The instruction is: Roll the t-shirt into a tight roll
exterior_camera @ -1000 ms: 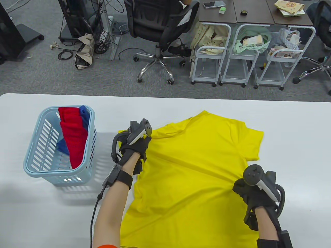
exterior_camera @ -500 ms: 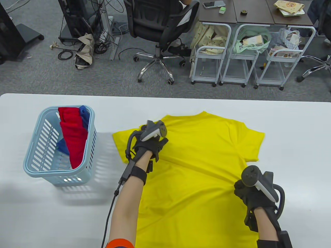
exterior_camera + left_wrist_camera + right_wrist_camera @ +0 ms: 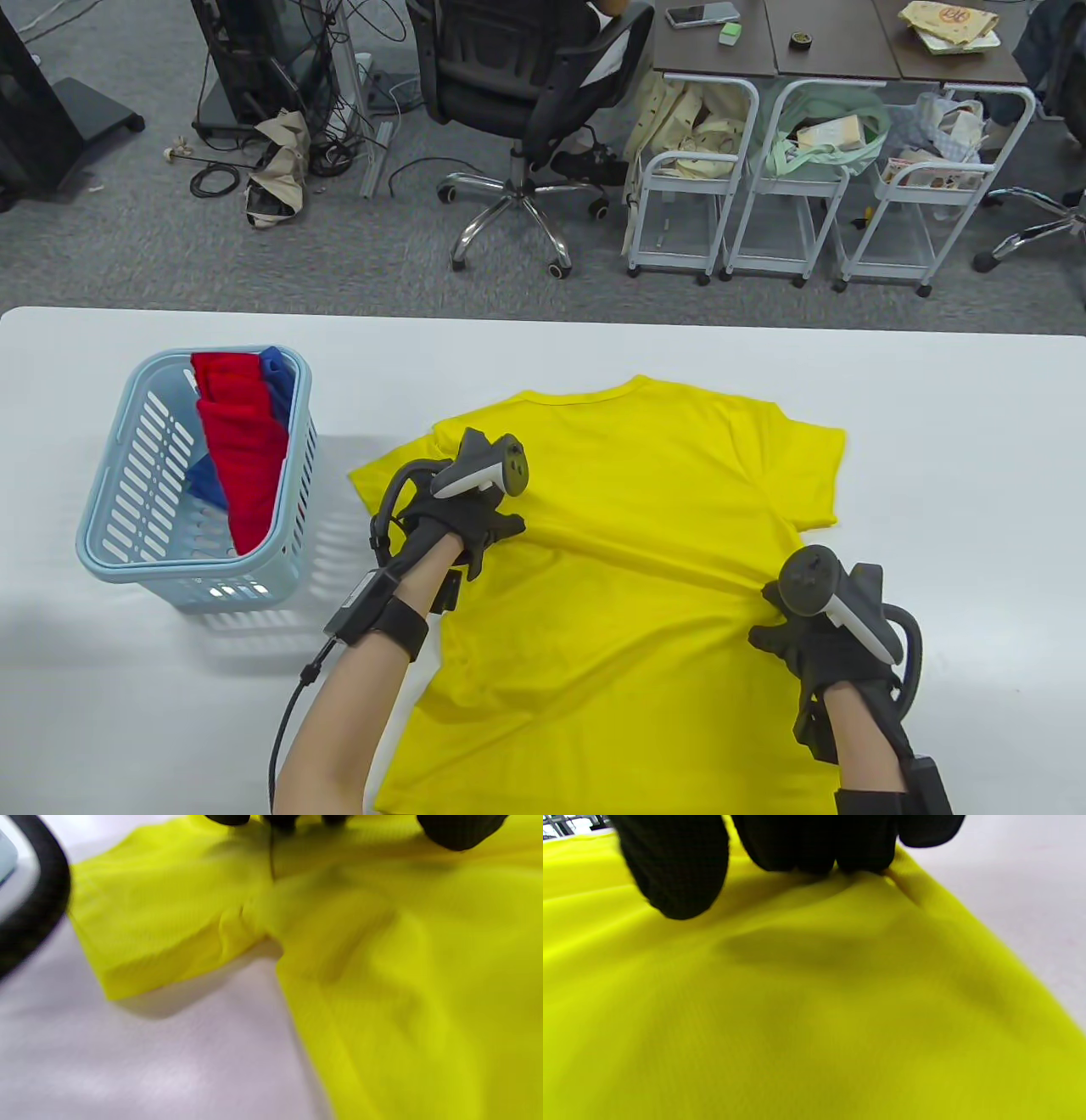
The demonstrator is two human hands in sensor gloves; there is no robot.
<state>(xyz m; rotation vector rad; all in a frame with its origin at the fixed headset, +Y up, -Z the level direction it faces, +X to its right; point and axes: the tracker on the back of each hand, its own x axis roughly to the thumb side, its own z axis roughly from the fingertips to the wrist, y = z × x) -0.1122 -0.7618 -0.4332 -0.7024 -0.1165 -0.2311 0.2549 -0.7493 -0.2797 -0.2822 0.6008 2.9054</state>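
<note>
Nearest the person, the yellow t-shirt point(image 3: 619, 594) lies spread flat on the white tabletop point(image 3: 959, 441), its hem running off the bottom edge of the table view and its collar pointing away toward the far side.

The right hand point(image 3: 819, 649) sits at the shirt's right edge, below the right sleeve. In the right wrist view its fingers point(image 3: 678, 866) are curled down onto the cloth, with the fabric edge bunched under the fingertips, so this hand grips the shirt's side seam. Creases in the cloth run from that grip across toward the other hand.

A little farther in, the left hand point(image 3: 462, 522) rests on the shirt near the left sleeve, fingers spread and fairly straight, pressing the cloth flat rather than pinching it. The left wrist view is blurred; it shows dark fingertips point(image 3: 460, 832) on the yellow fabric and the left sleeve point(image 3: 169, 925) lying flat on the tabletop just beside the body of the shirt.

To the left, well apart from the shirt, a light blue basket point(image 3: 119, 509) stands on the tabletop and holds red and blue folded cloth point(image 3: 246, 450).

Beyond the tabletop's far edge are grey carpet, a black office chair point(image 3: 526, 76), and white wire carts point(image 3: 814, 187) under a dark desk.
</note>
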